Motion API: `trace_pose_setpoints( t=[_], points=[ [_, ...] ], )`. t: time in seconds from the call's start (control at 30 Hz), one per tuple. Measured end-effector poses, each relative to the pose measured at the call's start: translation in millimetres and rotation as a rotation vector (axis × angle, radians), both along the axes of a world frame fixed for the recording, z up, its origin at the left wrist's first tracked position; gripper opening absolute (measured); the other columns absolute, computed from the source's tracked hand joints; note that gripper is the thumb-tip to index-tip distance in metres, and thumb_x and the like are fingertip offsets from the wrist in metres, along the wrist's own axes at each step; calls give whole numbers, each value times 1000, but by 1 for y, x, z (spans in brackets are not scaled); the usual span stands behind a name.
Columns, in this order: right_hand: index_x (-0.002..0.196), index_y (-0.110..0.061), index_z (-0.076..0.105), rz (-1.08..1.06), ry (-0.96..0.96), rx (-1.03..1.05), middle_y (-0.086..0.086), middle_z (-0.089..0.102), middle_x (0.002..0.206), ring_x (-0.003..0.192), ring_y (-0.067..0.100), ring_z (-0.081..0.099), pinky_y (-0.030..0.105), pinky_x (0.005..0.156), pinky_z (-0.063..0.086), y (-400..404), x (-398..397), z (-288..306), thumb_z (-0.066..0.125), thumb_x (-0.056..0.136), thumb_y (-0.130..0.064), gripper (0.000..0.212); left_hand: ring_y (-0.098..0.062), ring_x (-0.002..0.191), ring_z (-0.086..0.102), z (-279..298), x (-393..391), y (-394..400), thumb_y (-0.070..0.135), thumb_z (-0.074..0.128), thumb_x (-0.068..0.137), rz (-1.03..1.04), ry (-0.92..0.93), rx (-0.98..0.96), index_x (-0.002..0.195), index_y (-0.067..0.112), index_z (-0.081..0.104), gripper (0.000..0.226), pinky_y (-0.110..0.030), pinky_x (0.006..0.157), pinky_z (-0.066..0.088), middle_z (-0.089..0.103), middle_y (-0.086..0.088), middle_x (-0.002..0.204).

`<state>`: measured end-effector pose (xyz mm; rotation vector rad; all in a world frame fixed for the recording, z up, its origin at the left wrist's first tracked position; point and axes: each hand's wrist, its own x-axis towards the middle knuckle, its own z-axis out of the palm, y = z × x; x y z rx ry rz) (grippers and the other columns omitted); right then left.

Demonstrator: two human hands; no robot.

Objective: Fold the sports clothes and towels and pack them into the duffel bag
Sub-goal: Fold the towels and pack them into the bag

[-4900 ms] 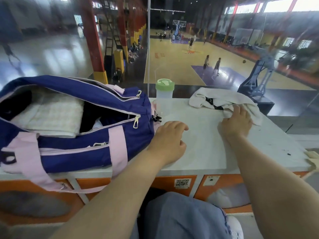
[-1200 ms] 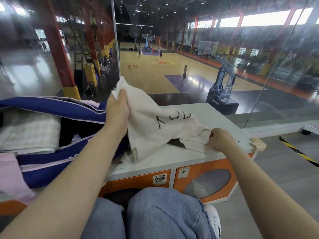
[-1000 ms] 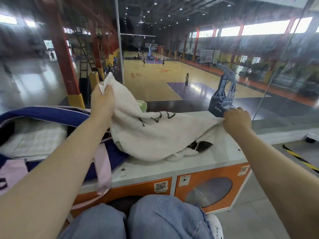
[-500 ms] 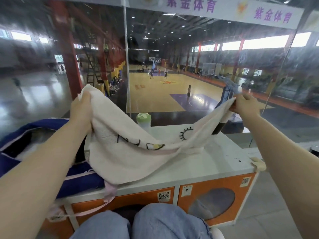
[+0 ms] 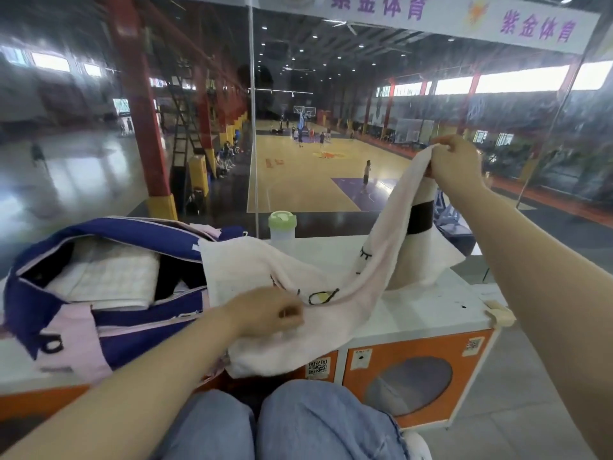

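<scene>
White towel (image 5: pixel 292 290) with black doodles is draped over the counter (image 5: pixel 428 313), spilling onto the open navy duffel bag (image 5: pixel 132 330) at 9 o'clock. Right hand (image 5: pixel 456 164) pinches one corner up at 2 o'clock; left hand (image 5: pixel 265 315) grips the near edge.

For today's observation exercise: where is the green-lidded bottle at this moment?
In the head view the green-lidded bottle stands on the white counter at its far edge against the glass, just right of the duffel bag, partly behind the towel.
</scene>
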<state>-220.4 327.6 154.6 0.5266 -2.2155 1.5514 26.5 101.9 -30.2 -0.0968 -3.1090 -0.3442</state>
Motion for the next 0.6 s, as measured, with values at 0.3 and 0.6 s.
trace_pose_setpoints(
  t=[0.3, 0.6],
  points=[
    [109, -8, 69, -115, 269, 373, 15, 69, 103, 85, 25, 59, 30, 73, 47, 6, -3, 3, 50, 88, -9, 29, -15, 129, 39, -40, 31, -17, 49, 70, 79, -176, -162, -265, 141, 24, 35, 76, -30, 111, 31, 35, 7, 148],
    [101, -10, 74, -98, 333, 773, 13, 64, 100, 96, 36, 61, 38, 84, 54, 9, 4, -6, 50, 89, -14, 27, -11, 104, 56, -11, 43, -29, 28, 45, 101, -47, -13, -86, 119, 27, 59, 23, -29, 94, 44, 59, 6, 121]
  ],
)
